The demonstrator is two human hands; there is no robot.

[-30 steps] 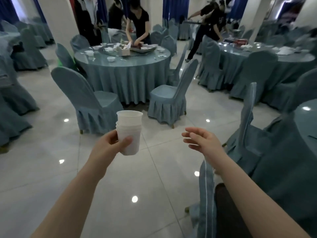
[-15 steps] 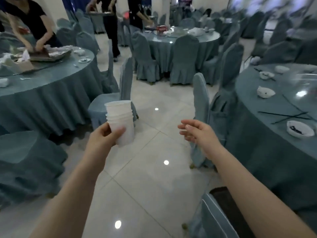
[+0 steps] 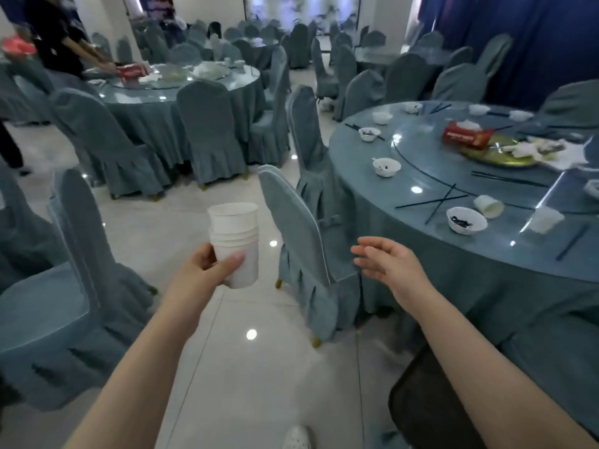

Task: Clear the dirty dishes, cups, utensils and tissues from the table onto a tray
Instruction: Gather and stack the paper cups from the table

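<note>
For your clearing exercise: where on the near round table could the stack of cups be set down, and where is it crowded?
Bare cloth lies along the table's near rim, below the dirty bowl. The crossed chopsticks, tipped cup and gold platter crowd the middle. The left hand holds the cup stack.

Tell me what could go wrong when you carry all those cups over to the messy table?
The stack of white cups is held by the left hand alone, low down, so it might tip or slide apart. A chair stands between the person and the round table, so an arm could bump it. On the table a cup lying on its side and crossed chopsticks sit near the edge; a careless reach by the right hand might knock them off.
</note>
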